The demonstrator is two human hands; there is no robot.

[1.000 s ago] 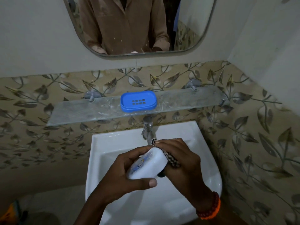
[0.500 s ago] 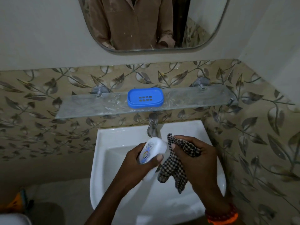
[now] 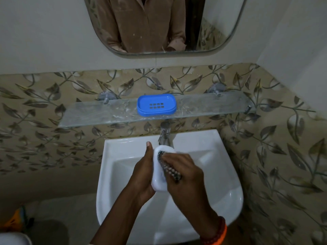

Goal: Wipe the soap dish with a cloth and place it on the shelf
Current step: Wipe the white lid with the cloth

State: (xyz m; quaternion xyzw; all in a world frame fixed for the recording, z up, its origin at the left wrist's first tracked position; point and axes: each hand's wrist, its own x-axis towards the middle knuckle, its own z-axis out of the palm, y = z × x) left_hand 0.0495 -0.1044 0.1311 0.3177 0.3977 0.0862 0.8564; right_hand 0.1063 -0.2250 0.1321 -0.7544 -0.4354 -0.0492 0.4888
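Nearest me, over the sink (image 3: pixel 221 197), my left hand (image 3: pixel 144 175) is clamped on the white soap dish (image 3: pixel 159 172), held on edge, while my right hand (image 3: pixel 184 172), at its 3 o'clock, is closed on the checked cloth (image 3: pixel 170 171) and presses it into the dish. I'd rub corner to corner with steady pressure, keeping the left grip firm so the dish can't slip. At 12 o'clock the glass shelf (image 3: pixel 203 107) carries a blue tray (image 3: pixel 156 104); the white dish likely goes beside it.

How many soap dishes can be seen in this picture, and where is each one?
2. A blue soap dish lies on the glass shelf. A white soap dish is held over the sink by the left hand, while the right hand presses a checked cloth on it.
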